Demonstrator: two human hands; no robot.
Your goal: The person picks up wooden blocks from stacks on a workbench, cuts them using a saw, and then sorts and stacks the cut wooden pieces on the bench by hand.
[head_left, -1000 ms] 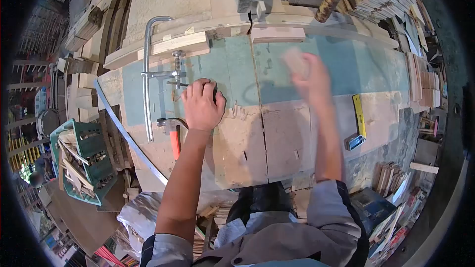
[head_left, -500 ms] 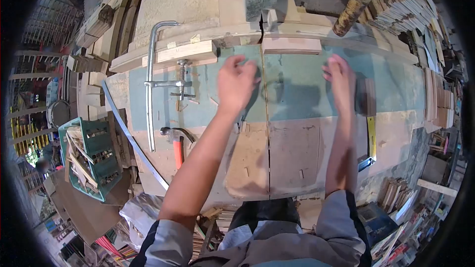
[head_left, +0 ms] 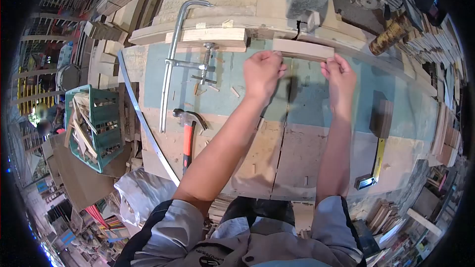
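A short planed wooden block (head_left: pixel 304 49) is at the far side of the green-topped workbench (head_left: pixel 316 99), close to the long wooden fence. My left hand (head_left: pixel 264 73) pinches its left end with the fingers curled. At the other end, the thumb and fingertips of my right hand (head_left: pixel 339 78) close on its near corner. Left of my hands lies a second, longer wood block (head_left: pixel 213 38), set against the fence. A steel bar clamp (head_left: pixel 170 64) lies beside it, its screw pointing towards me.
A claw hammer (head_left: pixel 188 136) and a long metal strip (head_left: pixel 143 118) lie on the left. A dark wood block (head_left: pixel 381 118) and a try square (head_left: pixel 379 160) are on the right. Small wood splinters dot the bench. A green crate (head_left: pixel 106 128) of offcuts stands at left.
Both hands have come to the ends of the short block and taken hold of it. The block has shifted left and slightly towards me. The camera view has also shifted.
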